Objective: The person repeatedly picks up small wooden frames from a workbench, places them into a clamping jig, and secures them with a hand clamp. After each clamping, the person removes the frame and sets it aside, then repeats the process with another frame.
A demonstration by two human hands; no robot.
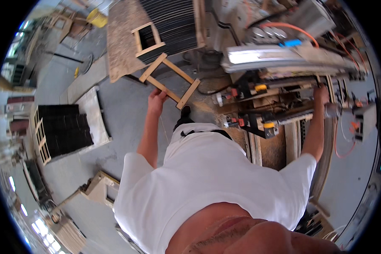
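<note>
From the head camera I look straight down my own white shirt (207, 178) to the grey workshop floor (122, 110). My left hand (157, 100) is stretched out in front of me, its fingers wrapped around one rail of a small wooden frame (170, 80). I hold it by the near edge, so the rest of the open rectangle hangs out over the floor, away from my legs and just short of the pallet ahead. That pallet carries a stack of dark panels (173, 25) with another wooden frame (147, 39) lying on its corner, so the frames seem to gather there.

My right hand (321, 94) is up on the long workbench machine (283, 59), clenched around a dark bar or handle near its edge. What exactly it grips is too small to tell. The arm is straight, as if I brace myself on the machine while I lean towards the pallet.

A second stack of dark panels (65, 129) sits on a pallet well apart to my left. An orange hose (290, 28) curls over the machine top.
</note>
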